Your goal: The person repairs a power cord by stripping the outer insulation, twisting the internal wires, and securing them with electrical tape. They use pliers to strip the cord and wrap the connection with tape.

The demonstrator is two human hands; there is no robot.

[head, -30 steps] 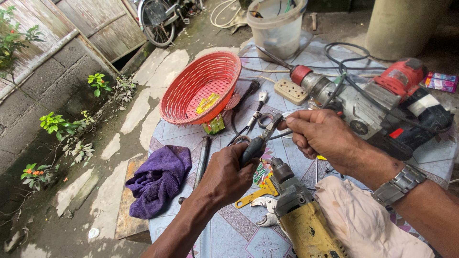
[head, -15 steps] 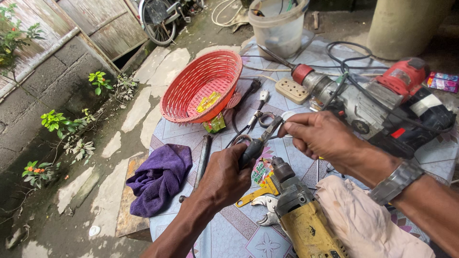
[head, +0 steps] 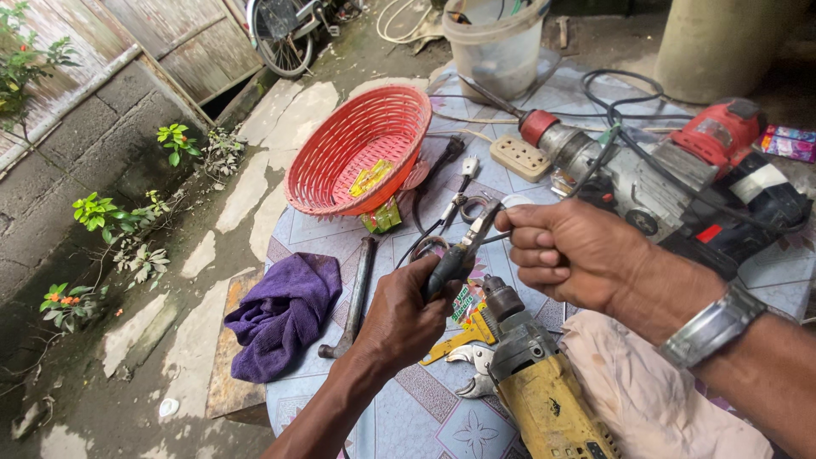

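Observation:
My left hand (head: 401, 316) grips the dark handles of a pair of pliers (head: 460, 252), jaws pointing up and right. Just right of the jaws, my right hand (head: 575, 252) is closed around a thin wire that meets the pliers' tip; a metal watch (head: 712, 327) sits on that wrist. Both hands hover over a round table (head: 416, 408) with a patterned cover. Below them lies a yellow power drill (head: 544, 391) beside a yellow-handled wrench (head: 463, 336).
A red plastic basket (head: 357, 153) tilts at the table's far left. A purple cloth (head: 285, 310) and a metal bar (head: 353, 293) lie left. A large red and grey hammer drill (head: 671, 174), a socket block (head: 520, 157), a bucket (head: 497, 47) and cables fill the back.
Both hands have stayed together over the table; my right hand shifted slightly up and right along the wire while the pliers kept their grip point.

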